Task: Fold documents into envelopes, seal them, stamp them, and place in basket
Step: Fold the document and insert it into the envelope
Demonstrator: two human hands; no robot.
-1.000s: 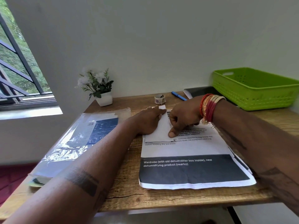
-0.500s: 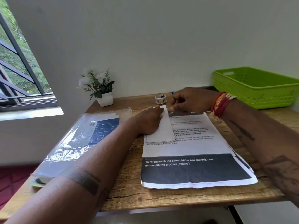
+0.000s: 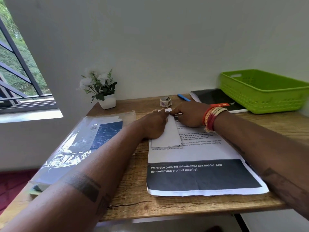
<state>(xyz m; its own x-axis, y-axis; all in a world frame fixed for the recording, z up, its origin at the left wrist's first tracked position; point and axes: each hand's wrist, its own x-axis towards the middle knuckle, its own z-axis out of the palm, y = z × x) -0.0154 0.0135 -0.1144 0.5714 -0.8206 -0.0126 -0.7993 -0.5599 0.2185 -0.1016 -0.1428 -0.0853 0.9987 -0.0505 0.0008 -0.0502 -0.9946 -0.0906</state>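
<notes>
A narrow white envelope [image 3: 172, 134] lies lengthwise on the top left of a stack of printed documents [image 3: 200, 154]. My left hand [image 3: 153, 124] lies flat on the envelope's left side and presses it down. My right hand [image 3: 189, 116] is at the envelope's far end, fingers curled, its tips pinching the small white flap there. A small roll of stamps [image 3: 165, 101] stands just beyond both hands. The green basket [image 3: 260, 87] sits at the back right.
A plastic-wrapped pack [image 3: 80, 144] lies on the left of the wooden table [image 3: 130, 198]. A small potted plant [image 3: 102, 91] stands at the back left. A blue pen [image 3: 184, 97] and a black notebook [image 3: 217, 99] lie beside the basket.
My right hand moved from the envelope's near end up to its far end, went slightly past it, and now sits at the flap. My left hand stayed pressed on the envelope.
</notes>
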